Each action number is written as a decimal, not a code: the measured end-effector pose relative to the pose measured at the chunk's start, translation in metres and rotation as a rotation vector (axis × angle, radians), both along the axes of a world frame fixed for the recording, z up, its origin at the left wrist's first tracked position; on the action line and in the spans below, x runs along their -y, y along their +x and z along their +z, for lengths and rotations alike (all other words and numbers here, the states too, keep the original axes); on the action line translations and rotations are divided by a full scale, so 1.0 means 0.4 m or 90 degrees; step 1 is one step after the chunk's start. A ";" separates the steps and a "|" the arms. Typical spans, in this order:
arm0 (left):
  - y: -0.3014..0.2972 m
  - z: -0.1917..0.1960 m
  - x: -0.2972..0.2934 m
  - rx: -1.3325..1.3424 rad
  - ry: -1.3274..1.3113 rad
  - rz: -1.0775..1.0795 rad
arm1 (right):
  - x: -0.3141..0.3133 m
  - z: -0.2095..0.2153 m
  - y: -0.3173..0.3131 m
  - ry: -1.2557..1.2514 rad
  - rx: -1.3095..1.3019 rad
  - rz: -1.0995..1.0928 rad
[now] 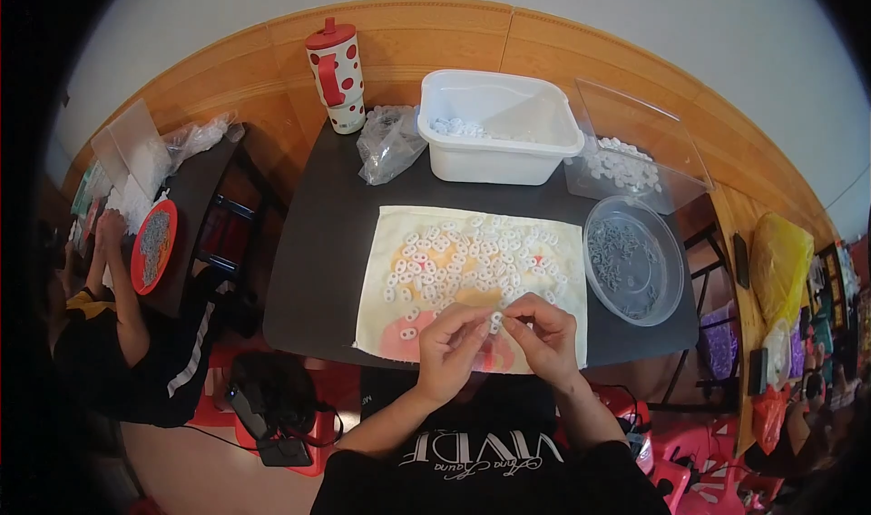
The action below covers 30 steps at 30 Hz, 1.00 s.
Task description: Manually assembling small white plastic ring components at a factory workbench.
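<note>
Over the near part of a pale yellow patterned cloth (370, 311), my two hands meet with their fingertips pinched. My left hand (451, 352) grips a small white plastic piece with two holes (495, 323) by its edge. Right beside that piece, the thumb and finger of my right hand (546, 338) are closed; anything between them is too small to make out. Many similar white two-hole pieces (435, 279) lie scattered on the cloth beyond my hands. To the right, a round clear tub (667, 284) holds small grey parts (617, 247) that look like screws.
Behind the cloth stand a white bin (499, 166) with white pieces inside, a clear plastic box (603, 188) with white discs, a crumpled plastic bag (390, 143) and a red-dotted tumbler (337, 75). At the left, another person's hands (111, 229) work near a red tray (150, 274).
</note>
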<state>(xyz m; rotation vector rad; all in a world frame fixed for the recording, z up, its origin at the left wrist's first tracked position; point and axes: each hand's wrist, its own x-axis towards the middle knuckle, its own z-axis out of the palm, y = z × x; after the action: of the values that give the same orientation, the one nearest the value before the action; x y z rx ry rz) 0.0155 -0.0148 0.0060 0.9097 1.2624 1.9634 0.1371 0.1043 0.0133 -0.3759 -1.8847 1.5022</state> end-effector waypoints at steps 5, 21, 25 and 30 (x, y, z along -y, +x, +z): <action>-0.003 -0.013 -0.006 0.047 -0.014 -0.022 | 0.005 -0.009 -0.008 -0.169 -0.028 -0.039; -0.022 -0.024 -0.025 0.057 -0.059 -0.056 | 0.002 -0.004 -0.016 -0.017 0.007 -0.059; -0.024 -0.004 -0.022 0.082 -0.071 -0.070 | 0.002 -0.006 -0.021 -0.016 0.004 -0.067; -0.024 -0.018 -0.025 0.042 -0.070 -0.050 | 0.004 0.000 -0.025 0.007 -0.004 -0.077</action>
<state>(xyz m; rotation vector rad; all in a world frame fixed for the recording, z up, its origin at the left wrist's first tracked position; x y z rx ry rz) 0.0058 -0.0050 -0.0013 0.8216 1.2646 1.8292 0.1270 0.1027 0.0132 -0.4711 -1.8320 1.4102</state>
